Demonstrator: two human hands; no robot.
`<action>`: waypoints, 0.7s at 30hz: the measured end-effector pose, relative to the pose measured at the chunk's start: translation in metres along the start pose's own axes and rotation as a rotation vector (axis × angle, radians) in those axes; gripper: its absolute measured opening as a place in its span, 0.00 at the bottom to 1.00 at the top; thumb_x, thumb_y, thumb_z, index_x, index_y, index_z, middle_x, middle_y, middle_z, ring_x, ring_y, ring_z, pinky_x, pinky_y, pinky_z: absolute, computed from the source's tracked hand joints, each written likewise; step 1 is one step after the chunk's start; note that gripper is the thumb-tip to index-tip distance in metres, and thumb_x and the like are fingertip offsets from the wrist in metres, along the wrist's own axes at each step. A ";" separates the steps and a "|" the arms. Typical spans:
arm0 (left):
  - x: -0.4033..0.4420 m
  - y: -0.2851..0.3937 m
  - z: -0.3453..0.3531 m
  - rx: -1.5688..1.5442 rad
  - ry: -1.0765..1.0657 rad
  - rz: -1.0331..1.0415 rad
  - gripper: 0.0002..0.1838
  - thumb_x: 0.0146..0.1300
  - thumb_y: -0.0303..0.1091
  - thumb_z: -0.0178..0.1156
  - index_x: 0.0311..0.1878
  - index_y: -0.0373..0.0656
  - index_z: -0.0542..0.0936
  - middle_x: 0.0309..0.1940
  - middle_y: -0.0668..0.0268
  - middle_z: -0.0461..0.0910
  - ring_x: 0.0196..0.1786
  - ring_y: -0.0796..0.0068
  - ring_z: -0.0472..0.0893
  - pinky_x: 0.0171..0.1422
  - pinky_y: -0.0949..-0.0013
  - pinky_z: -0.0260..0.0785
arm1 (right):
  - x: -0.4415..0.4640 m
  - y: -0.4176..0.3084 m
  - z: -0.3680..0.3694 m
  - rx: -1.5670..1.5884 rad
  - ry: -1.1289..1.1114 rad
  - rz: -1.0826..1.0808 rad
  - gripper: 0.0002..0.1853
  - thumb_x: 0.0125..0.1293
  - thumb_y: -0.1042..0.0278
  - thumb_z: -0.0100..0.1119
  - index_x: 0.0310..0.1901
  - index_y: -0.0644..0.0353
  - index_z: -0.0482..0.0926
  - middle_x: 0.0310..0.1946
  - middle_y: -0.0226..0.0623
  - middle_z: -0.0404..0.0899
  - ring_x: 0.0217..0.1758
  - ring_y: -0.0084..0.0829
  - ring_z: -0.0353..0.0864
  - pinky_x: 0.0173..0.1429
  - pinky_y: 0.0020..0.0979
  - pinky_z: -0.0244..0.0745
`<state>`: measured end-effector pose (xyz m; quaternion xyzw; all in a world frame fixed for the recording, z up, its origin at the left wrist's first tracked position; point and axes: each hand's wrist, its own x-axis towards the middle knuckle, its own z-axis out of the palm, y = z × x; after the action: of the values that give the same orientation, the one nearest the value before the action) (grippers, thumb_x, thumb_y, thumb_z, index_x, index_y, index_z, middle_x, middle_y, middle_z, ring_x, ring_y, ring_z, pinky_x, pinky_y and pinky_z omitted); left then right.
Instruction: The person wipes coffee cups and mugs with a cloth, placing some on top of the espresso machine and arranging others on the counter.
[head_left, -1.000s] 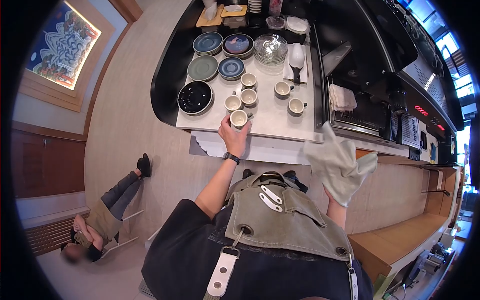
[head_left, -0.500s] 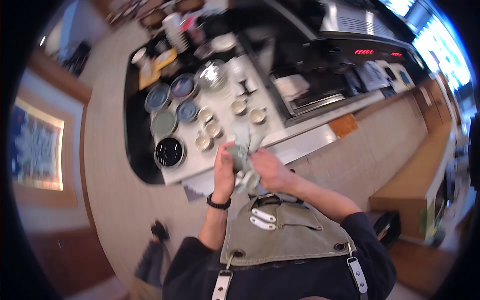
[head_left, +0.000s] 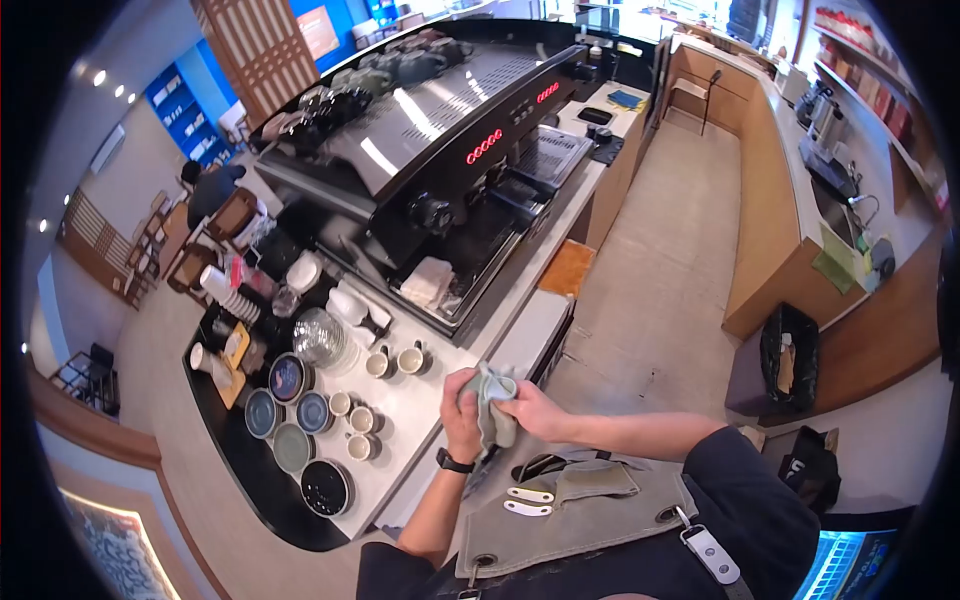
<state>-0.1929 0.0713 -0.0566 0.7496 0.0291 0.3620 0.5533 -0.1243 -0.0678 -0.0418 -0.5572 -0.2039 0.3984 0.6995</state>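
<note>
In front of my apron, my left hand (head_left: 460,408) is closed around a sage-green cup (head_left: 494,388), partly hidden by fingers and fabric. A pale grey-green cloth (head_left: 497,428) wraps the cup and hangs below it. My right hand (head_left: 535,411) pinches the cloth at the cup's rim. On the counter to the left stand several small cream cups (head_left: 362,446), just beyond my left hand. Stacks of plates sit past them, among them a black one (head_left: 326,487), a green one (head_left: 293,448) and a blue one (head_left: 313,410).
A large espresso machine (head_left: 430,170) stands on the counter (head_left: 400,480), with cups on top. A folded white cloth (head_left: 427,282) lies on its drip tray. Paper cups (head_left: 228,292) and a clear glass dome (head_left: 320,338) are further left. A bin (head_left: 788,360) stands at right.
My view has swung up and to the right, showing more of the machine and the aisle. Both hands stay together on the cup and cloth; the cloth now covers more of the cup.
</note>
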 end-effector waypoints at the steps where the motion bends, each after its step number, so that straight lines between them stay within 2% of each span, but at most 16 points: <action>1: 0.002 0.004 0.011 -0.080 -0.046 -0.041 0.20 0.79 0.44 0.50 0.59 0.36 0.75 0.58 0.54 0.76 0.61 0.59 0.76 0.70 0.59 0.65 | -0.004 0.003 -0.008 -0.093 0.028 -0.155 0.11 0.74 0.69 0.58 0.52 0.61 0.82 0.46 0.28 0.83 0.50 0.22 0.78 0.57 0.29 0.72; 2: 0.004 0.011 0.025 -0.162 -0.043 -0.076 0.19 0.79 0.44 0.51 0.61 0.39 0.75 0.60 0.56 0.75 0.63 0.60 0.76 0.71 0.61 0.65 | -0.008 -0.001 -0.025 -0.380 0.038 -0.357 0.12 0.70 0.70 0.59 0.53 0.61 0.81 0.47 0.31 0.83 0.52 0.27 0.79 0.60 0.35 0.70; 4: 0.013 0.059 0.044 -0.691 -0.037 -0.589 0.17 0.79 0.43 0.52 0.58 0.40 0.77 0.58 0.57 0.78 0.61 0.63 0.78 0.70 0.62 0.68 | -0.026 -0.013 -0.058 -0.963 0.067 -0.732 0.17 0.62 0.74 0.62 0.54 0.61 0.80 0.49 0.38 0.83 0.56 0.38 0.81 0.66 0.46 0.67; 5: 0.019 0.059 0.053 -0.799 -0.040 -0.678 0.16 0.79 0.43 0.53 0.56 0.40 0.77 0.57 0.57 0.79 0.61 0.64 0.78 0.69 0.62 0.68 | -0.029 -0.006 -0.080 -0.991 -0.066 -0.679 0.21 0.54 0.74 0.65 0.52 0.60 0.81 0.48 0.46 0.82 0.59 0.49 0.79 0.67 0.57 0.63; 7: 0.031 0.062 0.069 -1.004 -0.036 -0.873 0.15 0.78 0.42 0.54 0.53 0.39 0.78 0.55 0.57 0.81 0.59 0.66 0.80 0.67 0.63 0.70 | -0.033 -0.019 -0.102 -1.157 -0.002 -0.960 0.21 0.52 0.74 0.67 0.51 0.61 0.81 0.48 0.46 0.82 0.59 0.49 0.79 0.67 0.56 0.65; 8: 0.032 0.068 0.087 -0.943 0.014 -0.806 0.14 0.78 0.42 0.54 0.51 0.40 0.78 0.53 0.58 0.82 0.59 0.66 0.80 0.67 0.63 0.70 | -0.035 -0.022 -0.111 -1.235 0.027 -1.100 0.21 0.52 0.74 0.67 0.51 0.61 0.81 0.48 0.47 0.82 0.59 0.50 0.79 0.67 0.56 0.66; 9: 0.035 0.083 0.110 -0.880 0.064 -0.738 0.14 0.78 0.43 0.54 0.49 0.40 0.78 0.51 0.58 0.82 0.60 0.65 0.80 0.67 0.63 0.71 | -0.036 -0.020 -0.119 -1.095 0.058 -1.104 0.19 0.53 0.74 0.66 0.50 0.62 0.82 0.46 0.49 0.82 0.57 0.54 0.79 0.66 0.53 0.69; 12: 0.032 0.109 0.160 -0.749 0.158 -0.437 0.12 0.78 0.39 0.55 0.46 0.39 0.77 0.48 0.57 0.84 0.60 0.61 0.81 0.68 0.59 0.71 | -0.073 -0.016 -0.129 -0.841 0.163 -0.814 0.20 0.54 0.75 0.65 0.51 0.64 0.81 0.46 0.51 0.82 0.56 0.56 0.79 0.65 0.47 0.72; 13: 0.026 0.113 0.173 -0.668 0.160 -0.366 0.11 0.77 0.38 0.55 0.45 0.39 0.76 0.48 0.57 0.84 0.59 0.61 0.81 0.69 0.57 0.70 | -0.087 -0.034 -0.125 -0.810 0.266 -0.978 0.17 0.60 0.78 0.61 0.52 0.64 0.81 0.48 0.44 0.83 0.55 0.43 0.82 0.61 0.39 0.74; 14: 0.020 0.118 0.186 -0.586 0.161 -0.297 0.10 0.77 0.36 0.55 0.44 0.38 0.76 0.47 0.57 0.84 0.58 0.60 0.81 0.70 0.56 0.69 | -0.106 -0.043 -0.125 -0.579 0.257 -0.793 0.17 0.62 0.79 0.60 0.53 0.64 0.81 0.48 0.41 0.83 0.55 0.37 0.82 0.60 0.36 0.74; 15: 0.015 0.123 0.200 -0.516 0.167 -0.195 0.12 0.77 0.39 0.56 0.42 0.40 0.75 0.45 0.57 0.83 0.61 0.55 0.81 0.73 0.52 0.67 | -0.125 -0.045 -0.124 -0.349 0.243 -0.603 0.17 0.64 0.80 0.58 0.54 0.64 0.81 0.49 0.38 0.83 0.55 0.32 0.81 0.59 0.34 0.74; 16: 0.014 0.130 0.211 -0.463 0.133 -0.077 0.12 0.76 0.40 0.56 0.42 0.40 0.75 0.45 0.57 0.83 0.61 0.55 0.81 0.74 0.51 0.66 | -0.142 -0.048 -0.127 -0.122 0.223 -0.406 0.16 0.66 0.81 0.57 0.55 0.64 0.80 0.50 0.34 0.83 0.55 0.26 0.80 0.58 0.31 0.74; 17: 0.015 0.138 0.221 -0.407 0.096 0.042 0.12 0.76 0.40 0.57 0.42 0.40 0.75 0.45 0.57 0.83 0.61 0.55 0.81 0.75 0.49 0.65 | -0.155 -0.054 -0.134 -0.054 0.185 -0.458 0.18 0.69 0.83 0.52 0.59 0.64 0.79 0.52 0.27 0.81 0.55 0.18 0.75 0.58 0.27 0.71; 19: 0.021 0.146 0.236 -0.337 -0.034 0.226 0.14 0.76 0.43 0.57 0.45 0.40 0.74 0.48 0.55 0.83 0.64 0.55 0.79 0.77 0.43 0.61 | -0.172 -0.074 -0.139 0.213 0.191 -0.449 0.19 0.69 0.83 0.53 0.61 0.65 0.77 0.54 0.28 0.80 0.57 0.19 0.74 0.60 0.27 0.71; 20: 0.027 0.150 0.243 -0.341 -0.103 0.209 0.15 0.76 0.44 0.56 0.47 0.39 0.75 0.50 0.54 0.82 0.65 0.55 0.78 0.77 0.44 0.60 | -0.177 -0.082 -0.146 0.342 0.190 -0.440 0.20 0.69 0.83 0.53 0.62 0.65 0.77 0.55 0.28 0.80 0.58 0.20 0.74 0.61 0.27 0.71; 21: 0.033 0.155 0.249 -0.344 -0.171 0.189 0.17 0.76 0.45 0.56 0.50 0.38 0.75 0.52 0.54 0.81 0.66 0.55 0.77 0.77 0.45 0.60 | -0.180 -0.084 -0.167 0.000 0.213 -0.583 0.21 0.68 0.79 0.58 0.63 0.65 0.76 0.57 0.33 0.80 0.61 0.26 0.77 0.64 0.31 0.71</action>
<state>-0.0809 -0.1754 0.0604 0.6716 -0.1507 0.3468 0.6371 -0.0829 -0.3167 0.0162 -0.5138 -0.2809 0.1204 0.8017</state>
